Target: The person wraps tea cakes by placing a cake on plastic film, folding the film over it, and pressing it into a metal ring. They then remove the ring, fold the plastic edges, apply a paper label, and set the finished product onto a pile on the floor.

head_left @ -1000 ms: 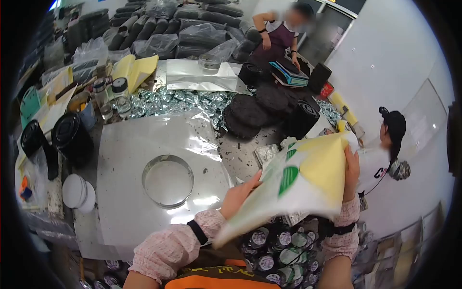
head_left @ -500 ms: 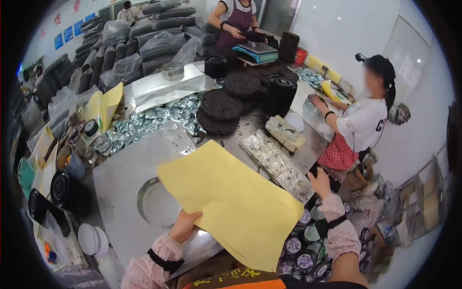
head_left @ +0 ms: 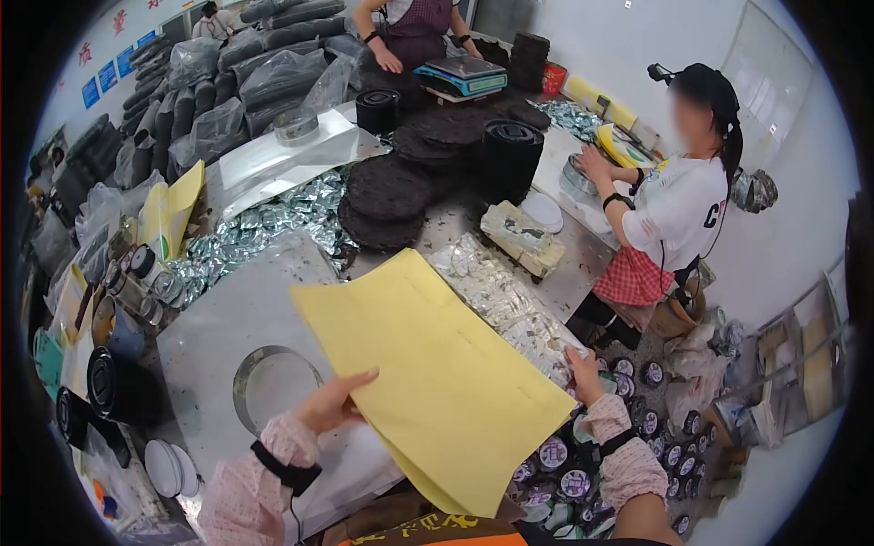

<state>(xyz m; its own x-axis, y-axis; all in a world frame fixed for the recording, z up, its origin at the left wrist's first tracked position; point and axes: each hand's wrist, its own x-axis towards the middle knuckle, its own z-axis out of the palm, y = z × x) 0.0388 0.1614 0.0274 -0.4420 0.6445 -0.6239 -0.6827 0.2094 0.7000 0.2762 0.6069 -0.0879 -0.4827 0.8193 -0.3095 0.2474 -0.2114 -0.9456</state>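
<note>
A large yellow sheet of paper (head_left: 446,373), apparently doubled along its lower edge, is held in front of me, tilted over the table edge. My left hand (head_left: 332,400) grips its left side, thumb on top and fingers behind. At the sheet's right corner is my right hand (head_left: 587,376), fingers extended past the paper edge beside the end of a foil-wrapped strip (head_left: 501,296). Left of the paper, a metal ring (head_left: 238,391) lies on the metal tabletop (head_left: 200,350).
Dark round cakes (head_left: 387,196) are stacked beyond the paper, near a black roll (head_left: 512,164). Small foil packets (head_left: 273,218) cover the back left. A co-worker (head_left: 701,182) handles a ring at right; another person (head_left: 423,36) stands behind. Lidded jars (head_left: 555,452) crowd the lower right.
My right hand has come down and left to the paper's right corner. The sheet has shifted slightly in my left hand. The co-worker at right now has both hands at the ring.
</note>
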